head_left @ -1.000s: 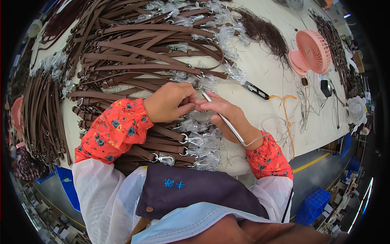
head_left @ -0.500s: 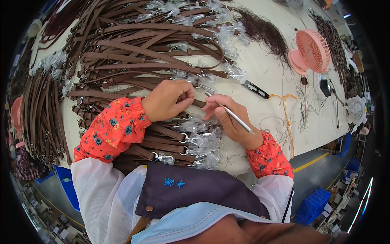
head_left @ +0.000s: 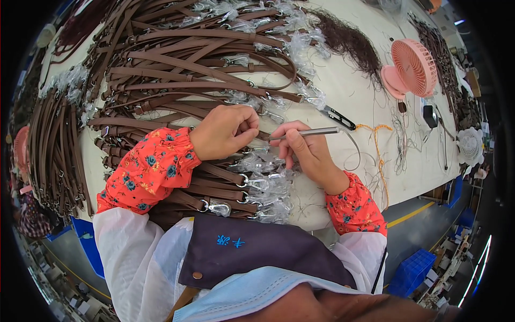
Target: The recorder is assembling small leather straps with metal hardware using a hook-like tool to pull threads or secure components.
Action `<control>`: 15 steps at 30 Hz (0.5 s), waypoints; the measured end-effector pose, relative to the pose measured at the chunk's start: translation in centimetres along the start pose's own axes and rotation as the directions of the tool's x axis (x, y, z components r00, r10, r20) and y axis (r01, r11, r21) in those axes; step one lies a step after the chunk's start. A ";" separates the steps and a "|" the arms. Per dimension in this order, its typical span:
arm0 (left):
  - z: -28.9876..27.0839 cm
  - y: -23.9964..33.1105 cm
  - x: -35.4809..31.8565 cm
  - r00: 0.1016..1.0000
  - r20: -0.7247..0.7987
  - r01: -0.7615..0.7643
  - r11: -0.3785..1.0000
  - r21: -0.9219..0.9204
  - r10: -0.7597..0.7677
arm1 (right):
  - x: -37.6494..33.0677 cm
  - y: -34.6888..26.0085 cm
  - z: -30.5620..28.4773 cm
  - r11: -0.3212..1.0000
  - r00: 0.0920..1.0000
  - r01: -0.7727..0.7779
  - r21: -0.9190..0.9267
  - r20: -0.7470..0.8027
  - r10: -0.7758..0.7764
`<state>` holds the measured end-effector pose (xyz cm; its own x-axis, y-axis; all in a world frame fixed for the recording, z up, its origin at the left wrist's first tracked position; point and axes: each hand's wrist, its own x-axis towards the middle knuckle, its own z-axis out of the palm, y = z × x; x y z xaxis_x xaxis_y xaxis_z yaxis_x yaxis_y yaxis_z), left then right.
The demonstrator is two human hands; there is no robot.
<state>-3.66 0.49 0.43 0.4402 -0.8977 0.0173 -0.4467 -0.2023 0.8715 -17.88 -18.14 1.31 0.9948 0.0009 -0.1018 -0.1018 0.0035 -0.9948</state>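
My left hand (head_left: 225,132) is closed over the pile of brown straps (head_left: 177,115), thumb and fingers pinched on one brown strap (head_left: 263,136) whose end shows just past the fingertips. Slightly to its right, my right hand (head_left: 308,150) grips a slim silver pen-like metal tool (head_left: 320,131) between thumb and index finger. The tool lies nearly level, its tip toward the strap; the tip's exact contact is hidden by the fingers. Below both hands lie metal snap hooks (head_left: 257,184) in clear plastic wrap, fixed to strap ends.
Black-handled snips (head_left: 339,117) and an orange cord (head_left: 380,145) lie to the right. A pink fan (head_left: 413,67) stands beyond, near a heap of dark threads (head_left: 348,40). Another strap bundle (head_left: 59,147) hangs at the table's left edge. A blue crate (head_left: 412,272) sits on the floor.
The silver tool has swung from a downward slant to nearly level, its rear end rising. My right hand has turned with it. The left hand has barely moved.
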 end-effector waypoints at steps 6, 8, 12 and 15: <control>-0.1 0.1 0.1 1.000 0.006 -0.006 1.000 -0.002 0.006 | 0.1 -0.2 0.0 0.999 0.999 -0.038 -0.035 0.012 0.039; -0.1 0.1 0.1 1.000 0.013 -0.002 1.000 0.001 0.002 | 0.2 0.1 -0.1 0.999 1.000 -0.018 -0.040 0.015 0.019; 0.0 0.2 0.0 1.000 0.008 -0.005 1.000 -0.013 0.005 | 0.2 0.3 -0.1 0.998 1.000 0.010 -0.055 0.022 -0.009; 0.0 0.1 0.1 1.000 0.009 -0.005 1.000 -0.012 0.005 | 0.3 0.2 -0.1 0.998 1.000 0.005 -0.062 0.023 -0.003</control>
<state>-3.65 0.41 0.50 0.4308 -0.9023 0.0173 -0.4393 -0.1929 0.8774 -17.63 -18.25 1.07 0.9949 0.0239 -0.0984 -0.0968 -0.0584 -0.9936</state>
